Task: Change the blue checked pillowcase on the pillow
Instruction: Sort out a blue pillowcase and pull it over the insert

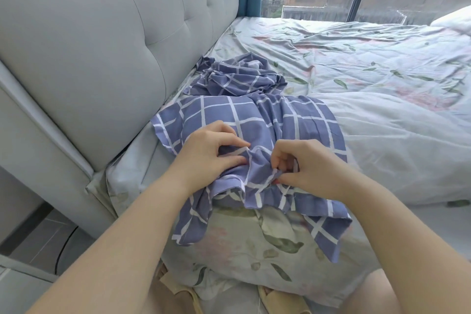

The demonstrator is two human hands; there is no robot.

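Between hands (251, 160): bunched blue checked pillowcase (257, 120), gripped.

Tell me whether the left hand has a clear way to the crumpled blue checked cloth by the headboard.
Probably yes. The crumpled cloth lies in the open beyond the left hand, with nothing between them but flat checked fabric. The hand would first have to let go of the pillowcase.
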